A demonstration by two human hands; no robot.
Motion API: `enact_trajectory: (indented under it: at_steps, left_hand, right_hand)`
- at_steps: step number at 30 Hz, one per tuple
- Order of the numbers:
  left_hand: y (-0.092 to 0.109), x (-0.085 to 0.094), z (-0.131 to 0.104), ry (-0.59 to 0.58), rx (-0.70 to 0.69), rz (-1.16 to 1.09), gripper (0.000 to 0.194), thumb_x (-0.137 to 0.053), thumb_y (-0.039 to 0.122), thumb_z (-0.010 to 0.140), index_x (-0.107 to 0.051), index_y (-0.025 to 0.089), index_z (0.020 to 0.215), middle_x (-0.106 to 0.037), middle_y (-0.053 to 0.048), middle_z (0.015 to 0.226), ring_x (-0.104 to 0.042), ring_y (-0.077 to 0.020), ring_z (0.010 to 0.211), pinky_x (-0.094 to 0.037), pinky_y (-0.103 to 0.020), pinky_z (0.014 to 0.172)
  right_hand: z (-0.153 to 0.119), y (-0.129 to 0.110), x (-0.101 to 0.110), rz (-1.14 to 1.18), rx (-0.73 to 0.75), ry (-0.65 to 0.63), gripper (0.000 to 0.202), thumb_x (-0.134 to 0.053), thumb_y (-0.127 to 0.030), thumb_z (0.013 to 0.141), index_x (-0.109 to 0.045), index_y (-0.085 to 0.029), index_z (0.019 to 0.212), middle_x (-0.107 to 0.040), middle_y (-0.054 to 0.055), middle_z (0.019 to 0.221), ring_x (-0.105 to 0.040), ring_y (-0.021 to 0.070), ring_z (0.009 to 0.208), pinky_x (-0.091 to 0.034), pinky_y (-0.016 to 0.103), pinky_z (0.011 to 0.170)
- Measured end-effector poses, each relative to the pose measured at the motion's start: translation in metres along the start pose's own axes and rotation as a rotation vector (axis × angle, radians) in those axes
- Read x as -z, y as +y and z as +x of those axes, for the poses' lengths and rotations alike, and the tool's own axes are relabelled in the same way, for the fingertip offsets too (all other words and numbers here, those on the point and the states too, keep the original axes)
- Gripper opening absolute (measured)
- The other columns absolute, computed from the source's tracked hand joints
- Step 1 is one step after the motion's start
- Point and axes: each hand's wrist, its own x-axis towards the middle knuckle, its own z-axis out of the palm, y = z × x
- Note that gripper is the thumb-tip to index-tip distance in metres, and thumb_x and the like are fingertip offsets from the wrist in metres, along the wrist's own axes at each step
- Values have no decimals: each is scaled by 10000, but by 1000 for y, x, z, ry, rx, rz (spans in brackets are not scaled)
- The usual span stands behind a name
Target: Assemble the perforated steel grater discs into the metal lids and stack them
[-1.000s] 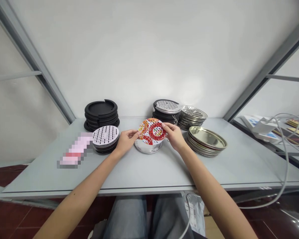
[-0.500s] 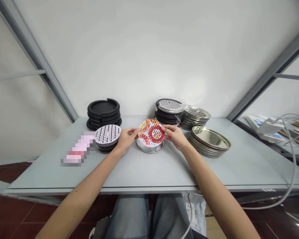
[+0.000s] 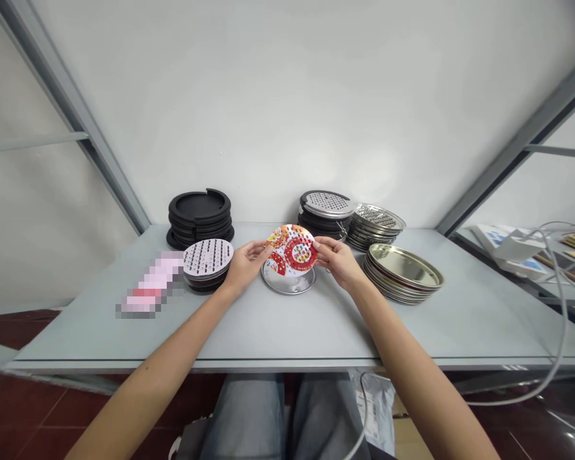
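Evidently, the left hand (image 3: 244,264) and right hand (image 3: 339,260) pinch opposite edges of the patterned disc (image 3: 291,250), presumably to leave its printed face uncovered and balance it. It is positioned over the round metal dish (image 3: 290,285); contact between them cannot be confirmed.

Between left grip (image 3: 245,264) and right grip (image 3: 339,262), a disc (image 3: 290,250) is held above a tin (image 3: 290,286) on the surface (image 3: 287,335). Leftward, a frame stack (image 3: 200,217) behind a grater stack (image 3: 208,258); rightward, a metal stack (image 3: 376,223) behind a plate stack (image 3: 405,265).
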Motion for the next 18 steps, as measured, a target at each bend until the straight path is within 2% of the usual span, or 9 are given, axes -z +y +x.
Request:
enact_trajectory:
  at_steps: [3,6,11,14,18]
  left_hand:
    - [0,0,-3,-52,-80,93,508,-691,434,754,-577,148,1158,-708,-86,953,-669,-196,885,-513,-280,739]
    - [-1,0,-7,-80,-201,233,690,-732,401,724,-443,177,1309,-654,-116,1127,-636,-222,1002,-513,-306,778]
    - [-2,-1,-12,-106,-406,503,1100,-832,414,588,-187,239,1461,-370,-166,1449,-523,-297,1189,-470,-421,944]
    - [-2,1,-13,-121,-466,595,1167,-835,423,587,-106,255,1483,-282,-154,1504,-432,-323,1286,-390,-454,1046]
    - [-1,3,-12,-131,-504,628,1165,-820,422,619,-67,261,1492,-260,-136,1524,-351,-318,1350,-359,-441,1079]
  right_hand:
    - [-2,-2,-2,12,38,30,373,-810,-412,608,-671,-189,873,-683,7,745,-617,99,594,-529,218,559]
    - [-2,-3,-2,30,56,34,372,-809,-417,607,-668,-195,870,-677,0,751,-615,96,602,-535,222,577]
    - [-1,-2,-2,29,61,21,371,-804,-430,607,-663,-207,867,-684,-1,760,-629,111,616,-538,245,596]
    - [-1,-2,-2,57,58,15,367,-809,-423,603,-665,-211,866,-687,-6,767,-630,105,618,-535,240,602]
    - [-2,-2,-2,93,41,5,356,-817,-398,603,-669,-203,861,-684,-5,761,-617,93,603,-531,224,592]
